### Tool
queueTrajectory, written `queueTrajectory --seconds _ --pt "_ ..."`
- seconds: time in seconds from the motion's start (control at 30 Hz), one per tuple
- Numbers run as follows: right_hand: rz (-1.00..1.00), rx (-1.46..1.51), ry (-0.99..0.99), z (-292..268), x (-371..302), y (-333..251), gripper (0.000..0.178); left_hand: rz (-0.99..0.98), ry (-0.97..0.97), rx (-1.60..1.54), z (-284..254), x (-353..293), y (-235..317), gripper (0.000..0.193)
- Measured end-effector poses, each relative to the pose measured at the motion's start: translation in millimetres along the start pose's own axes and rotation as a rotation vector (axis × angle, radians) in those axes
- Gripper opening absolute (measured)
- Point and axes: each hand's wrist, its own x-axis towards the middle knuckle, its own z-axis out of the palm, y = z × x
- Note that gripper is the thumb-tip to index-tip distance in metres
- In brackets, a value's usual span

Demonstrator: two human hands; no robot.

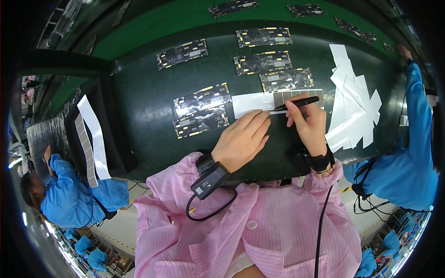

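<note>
In front of me lies a white strip (pixel 248 104) with a row of grey-brown square stickers (pixel 316 96) on its right part. My left hand (pixel 243 141) rests flat, fingers stretched out, the fingertips at the strip's lower edge. My right hand (pixel 308 123) is closed round a slim black pen-like tool (pixel 305 101); its thin tip points left, down to the strip near my left fingertips. Just beyond the strip lies a dark circuit board (pixel 286 80). Two more boards, an upper one (pixel 202 98) and a lower one (pixel 200 122), lie left of the strip.
Several more boards, such as one (pixel 182 53) at the far left, lie on the dark green table (pixel 153 106). White paper strips (pixel 352 102) are piled at the right. A black tray (pixel 111 139) with strips stands left. People in blue sit either side; a green belt (pixel 273 15) runs behind.
</note>
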Motion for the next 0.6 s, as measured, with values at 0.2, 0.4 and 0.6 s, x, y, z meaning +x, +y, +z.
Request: queueTrajectory --seconds 0.2,0.4,0.6 --pt "-0.037 -0.034 0.011 1 -1 -2 0.01 -0.006 0.001 0.0 1 -1 1 0.036" --pt "0.018 -0.009 0.025 2 -1 -2 0.01 -0.012 0.009 -0.01 2 -2 0 0.036" --pt "0.093 0.18 0.102 -3 -2 10 0.016 -0.02 0.0 -0.027 3 -4 -2 0.036"
